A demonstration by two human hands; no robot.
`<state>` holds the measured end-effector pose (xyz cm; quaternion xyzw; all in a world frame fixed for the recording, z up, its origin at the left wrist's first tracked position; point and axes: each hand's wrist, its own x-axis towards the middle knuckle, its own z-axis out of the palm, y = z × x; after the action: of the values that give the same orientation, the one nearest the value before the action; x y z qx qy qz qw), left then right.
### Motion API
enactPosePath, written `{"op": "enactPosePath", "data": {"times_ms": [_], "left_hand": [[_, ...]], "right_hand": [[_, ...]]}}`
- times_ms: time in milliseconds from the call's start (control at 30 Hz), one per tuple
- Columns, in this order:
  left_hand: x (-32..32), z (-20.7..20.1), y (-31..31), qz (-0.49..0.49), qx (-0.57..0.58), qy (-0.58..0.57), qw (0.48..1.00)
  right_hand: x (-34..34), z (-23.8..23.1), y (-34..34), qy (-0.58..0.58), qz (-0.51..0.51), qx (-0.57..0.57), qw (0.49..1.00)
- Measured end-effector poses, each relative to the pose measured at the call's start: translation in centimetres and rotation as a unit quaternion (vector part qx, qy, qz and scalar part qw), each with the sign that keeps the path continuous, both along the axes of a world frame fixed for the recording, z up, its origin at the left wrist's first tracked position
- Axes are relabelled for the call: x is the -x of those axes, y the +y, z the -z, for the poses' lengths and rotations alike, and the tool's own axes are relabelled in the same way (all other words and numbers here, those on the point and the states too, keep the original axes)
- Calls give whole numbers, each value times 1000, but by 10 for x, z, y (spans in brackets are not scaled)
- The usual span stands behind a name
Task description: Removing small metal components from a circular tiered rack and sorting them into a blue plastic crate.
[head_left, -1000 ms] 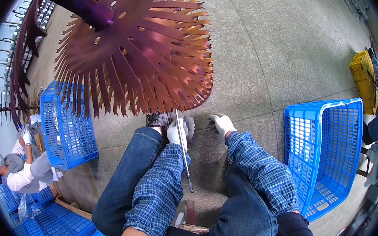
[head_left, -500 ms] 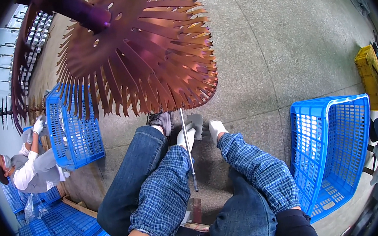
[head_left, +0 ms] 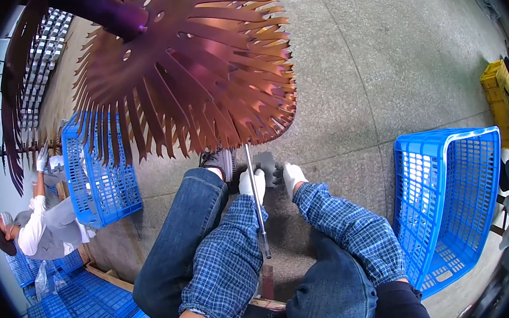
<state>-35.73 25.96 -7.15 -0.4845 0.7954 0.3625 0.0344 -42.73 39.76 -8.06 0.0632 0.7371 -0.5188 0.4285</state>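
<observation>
My left hand, in a white glove, is closed on the side of a thin grey plate. My right hand, also gloved, has its fingers drawn together at the plate's toothed right edge; the fingertips are small and partly hidden. A thin metal rod hangs in front of my left hand and covers part of it. Just beyond my hands is a large copper-purple rack with many curved, comb-like tongues around a central shaft.
A blue plastic crate stands to my right, with a yellow crate farther off. Another blue crate is at the left, beside a seated co-worker. Several blue baskets lie at the lower left.
The grey plate shows wider between my hands, and its toothed edge now meets my right hand, where a gap showed before. The co-worker's gloved hand has risen toward a spiked rod.
</observation>
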Motion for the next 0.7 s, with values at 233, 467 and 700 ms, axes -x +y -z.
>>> {"op": "enactPosePath", "data": {"times_ms": [233, 467, 700], "left_hand": [[-4, 22, -16, 46, -81, 0, 996], [-1, -4, -31, 17, -156, -67, 985], [-5, -28, -13, -149, -273, -10, 950]], "right_hand": [[-4, 3, -1, 44, -20, -21, 999], [-11, 10, -12, 83, -59, -6, 995], [23, -4, -32, 29, -257, -31, 965]]}}
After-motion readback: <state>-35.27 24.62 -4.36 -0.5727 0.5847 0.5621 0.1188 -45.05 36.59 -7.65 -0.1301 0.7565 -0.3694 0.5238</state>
